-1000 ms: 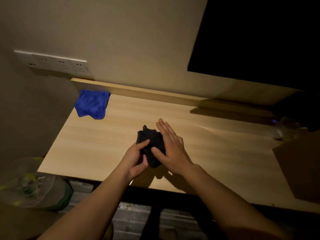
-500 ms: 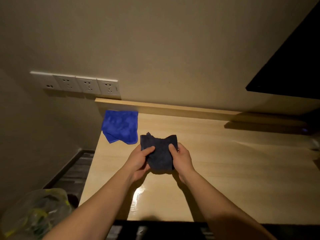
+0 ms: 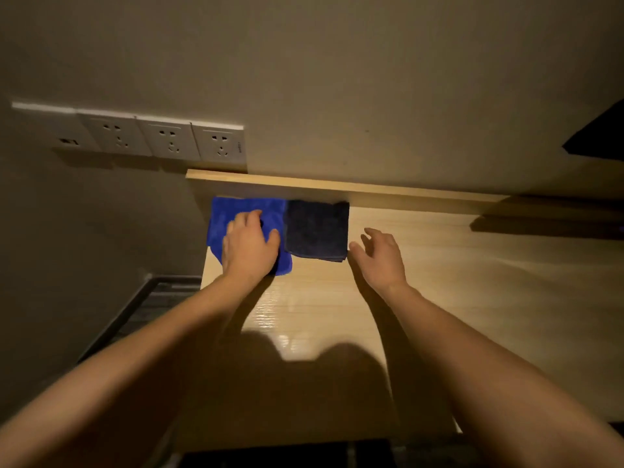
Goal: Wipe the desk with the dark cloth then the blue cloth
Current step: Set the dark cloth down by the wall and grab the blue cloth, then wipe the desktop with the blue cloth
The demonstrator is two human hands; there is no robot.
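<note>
Head view, close, down onto desk [image 3: 439,282]

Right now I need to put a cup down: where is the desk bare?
Bare desk runs right of the dark cloth and right hand, and between the forearms. The back-left corner is crowded: the blue cloth under the left hand, the dark cloth beside it.

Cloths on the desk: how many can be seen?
2. The blue cloth lies at the back left corner under the left hand; the dark cloth lies folded beside it, right.
</note>
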